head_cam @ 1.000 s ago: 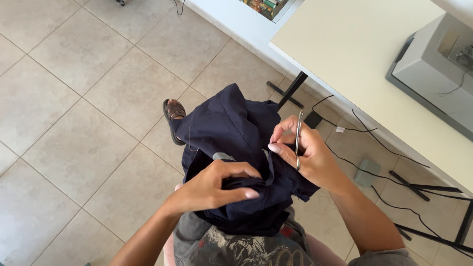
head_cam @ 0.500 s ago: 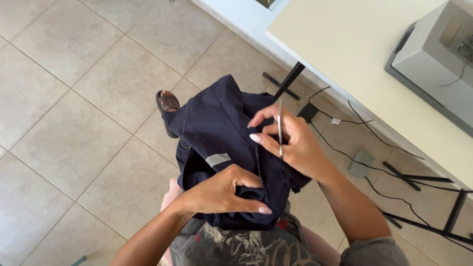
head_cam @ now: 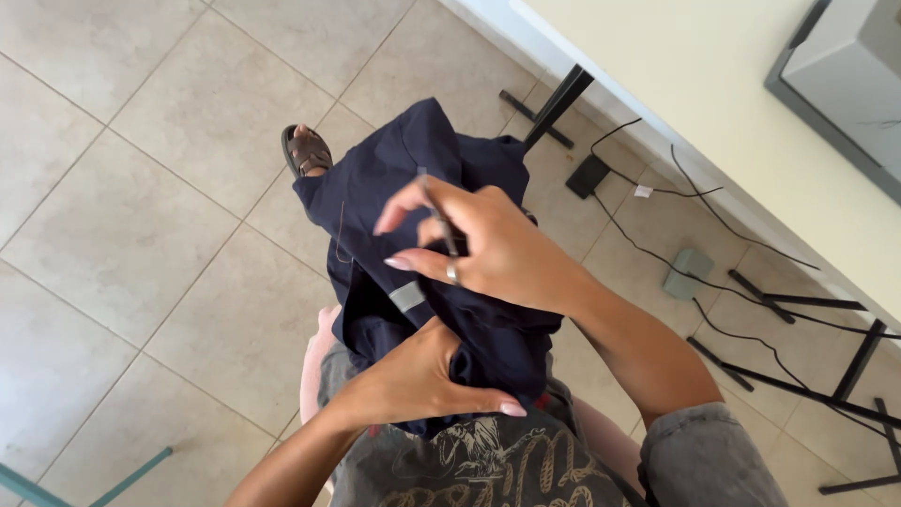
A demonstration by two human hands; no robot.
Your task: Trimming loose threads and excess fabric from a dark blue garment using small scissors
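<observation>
While my left hand point(head_cam: 422, 380) bunches the navy garment point(head_cam: 422, 188) on my lap, my right hand point(head_cam: 497, 249) pinches a thin metal tool point(head_cam: 436, 216) shut-fingered above it, where a slip could nick cloth or skin.

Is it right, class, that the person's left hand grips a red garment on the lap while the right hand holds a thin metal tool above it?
Not quite. The head view shows the garment is dark navy, not red. The left hand grips it and the right hand holds the thin metal tool.
</observation>
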